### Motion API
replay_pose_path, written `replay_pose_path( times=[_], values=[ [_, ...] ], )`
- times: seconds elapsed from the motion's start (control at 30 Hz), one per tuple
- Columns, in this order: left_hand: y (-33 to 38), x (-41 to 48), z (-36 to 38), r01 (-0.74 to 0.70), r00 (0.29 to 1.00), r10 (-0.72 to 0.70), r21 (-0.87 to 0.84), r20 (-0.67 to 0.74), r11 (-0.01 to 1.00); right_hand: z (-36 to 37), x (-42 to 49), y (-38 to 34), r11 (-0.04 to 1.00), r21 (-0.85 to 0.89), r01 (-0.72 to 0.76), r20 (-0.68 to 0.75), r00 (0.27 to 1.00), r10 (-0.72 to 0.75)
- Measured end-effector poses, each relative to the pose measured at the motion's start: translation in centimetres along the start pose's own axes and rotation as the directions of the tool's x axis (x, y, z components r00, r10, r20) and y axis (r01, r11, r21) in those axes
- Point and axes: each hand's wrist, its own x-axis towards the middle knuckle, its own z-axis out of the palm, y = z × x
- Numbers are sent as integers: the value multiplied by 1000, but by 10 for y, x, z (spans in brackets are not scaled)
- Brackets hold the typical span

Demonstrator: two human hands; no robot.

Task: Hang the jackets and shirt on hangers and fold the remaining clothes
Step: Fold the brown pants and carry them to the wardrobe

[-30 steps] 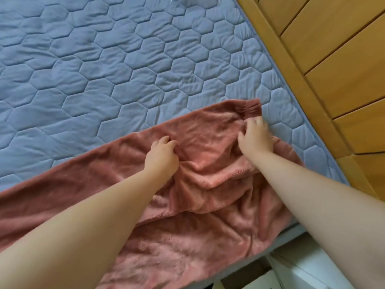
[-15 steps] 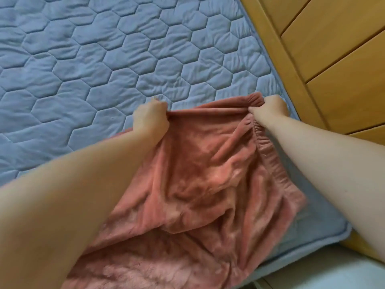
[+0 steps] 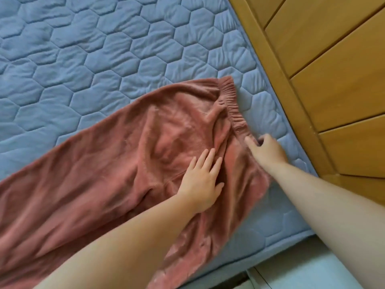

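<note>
**A:** Where are the pink fleece trousers [image 3: 104,174]?

**B:** In the head view they lie spread on the blue quilted mattress [image 3: 104,49], waistband [image 3: 231,101] toward the wooden bed frame [image 3: 270,80].

**A:** And the hands?

**B:** The left hand [image 3: 201,180] presses flat on the seat, fingers straight. The right hand [image 3: 268,153] curls at the waistband's near end; I cannot tell whether it pinches cloth.

**A:** Progress?

**B:** Early, I'd judge. The trousers are only laid out and not yet folded, and no other garment shows.

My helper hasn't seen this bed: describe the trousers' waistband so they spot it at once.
On the blue quilted mattress, near the wooden bed frame, pink fleece trousers lie spread out. The waistband is their end nearest the frame, just beyond the right hand. It alone is a narrow, tightly gathered strip; the rest is loose plush.
</note>
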Motion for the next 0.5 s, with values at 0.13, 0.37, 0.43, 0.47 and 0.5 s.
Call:
replay_pose_path(
  times=[0.13,0.37,0.43,0.47,0.5],
  values=[
    [47,-14,28,20,998,-26,94,60,995,3,-27,44,992,98,-76,215,975,54],
    [100,-15,45,133,962,-109,-84,251,987,-39,-32,76,991,34,-128,31,991,127],
    [113,-6,49,152,924,-20,-318,383,936,-47,-43,97,985,-46,-166,-56,985,164],
    [116,-2,51,177,883,21,-375,468,910,-45,-51,107,970,-140,-197,-73,979,188],
    [117,-2,53,188,844,65,-407,532,894,-40,-60,114,939,-275,-205,-80,978,191]
  ],
)
